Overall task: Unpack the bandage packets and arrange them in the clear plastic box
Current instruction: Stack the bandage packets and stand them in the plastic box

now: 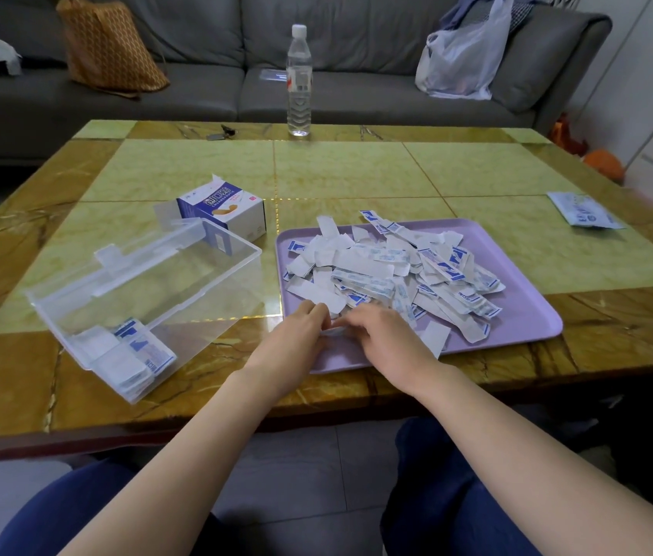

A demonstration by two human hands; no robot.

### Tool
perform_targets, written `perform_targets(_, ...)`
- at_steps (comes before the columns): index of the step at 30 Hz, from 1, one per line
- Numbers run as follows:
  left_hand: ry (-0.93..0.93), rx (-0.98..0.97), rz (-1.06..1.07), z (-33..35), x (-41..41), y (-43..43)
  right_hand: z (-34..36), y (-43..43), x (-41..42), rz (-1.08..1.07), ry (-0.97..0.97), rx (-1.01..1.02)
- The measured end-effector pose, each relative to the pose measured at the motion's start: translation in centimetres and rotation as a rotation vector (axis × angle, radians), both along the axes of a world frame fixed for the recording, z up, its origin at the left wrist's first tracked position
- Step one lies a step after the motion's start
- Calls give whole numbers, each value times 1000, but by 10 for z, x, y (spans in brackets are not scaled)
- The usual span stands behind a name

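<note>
1. Dozens of bandage packets (pixel 393 270) lie in a loose criss-crossed heap on the lilac tray (pixel 525 315). Only a short stack (pixel 136 355) sits in the near corner of the clear plastic box (pixel 232 238), so I'd guess most of the job is left. The heap reaches close to the tray's near rim, so tugging packets out from under others could drag a few onto the table (pixel 357 170).

2. Both hands meet at that near edge of the tray. The left hand (pixel 296 339) and right hand (pixel 381 335) have their fingers curled in, pinching a small bunch (pixel 333 330) between the fingertips. These packets look thin and slick. If the bunch isn't squared up first, it could fan out or shed a packet on the way over.

3. The box is just left of the tray with its lid open. It seems to sit at an angle, though I can't tell exactly how. The stack inside already looks a bit slumped, so dropping the bunch in rather than sliding it alongside could topple it and mix up the facings.

4. An opened cardboard carton (pixel 228 212) sits right behind the box. The box looks light, so a careless nudge from the left forearm could shove it into the carton.

5. At the table's far edge, the water bottle (pixel 299 80) is well apart from everything, so I wouldn't worry about it.
</note>
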State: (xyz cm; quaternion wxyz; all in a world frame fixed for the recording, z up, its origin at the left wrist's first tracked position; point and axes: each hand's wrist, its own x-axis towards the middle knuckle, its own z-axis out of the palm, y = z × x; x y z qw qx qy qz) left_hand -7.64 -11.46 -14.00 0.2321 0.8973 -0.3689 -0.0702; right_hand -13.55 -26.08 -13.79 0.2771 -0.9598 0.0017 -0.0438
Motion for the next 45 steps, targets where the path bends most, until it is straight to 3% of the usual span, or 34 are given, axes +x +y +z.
perform_targets(5, -268, 159, -47, 5, -8, 3, 3, 6, -1, 31, 19, -87)
perform_targets(7, -354, 135, -7, 14, -9, 8, 10, 10, -3, 17, -17, -107)
perform_targets(12, -242, -125, 89, 38, -12, 27, 25, 26, -11, 42, -99, -6)
perform_targets(17, -287, -498, 156, 53, -7, 63, 49, 53, 0, 101, -346, 57)
perform_targets(20, -347, -622, 239, 64, -4, 86, 68, 73, 14, 139, -451, 41)
perform_targets(25, -329, -739, 367, 79, 2, 125, 93, 115, 34, 220, -435, 125)
perform_targets(29, -299, -641, 473, 77, 9, 154, 100, 135, 60, 242, -372, 105)
perform_targets(32, -310, -410, 604, 66, 13, 173, 104, 145, 82, 190, -281, 76)
perform_targets(36, -211, -128, 743, 53, 12, 193, 97, 163, 114, 140, -13, -44)
perform_targets(40, -63, -215, 697, 47, 11, 203, 75, 182, 133, 179, 279, -157)
perform_targets(45, -53, -223, 647, 44, 10, 209, 60, 200, 145, 160, 387, -290)
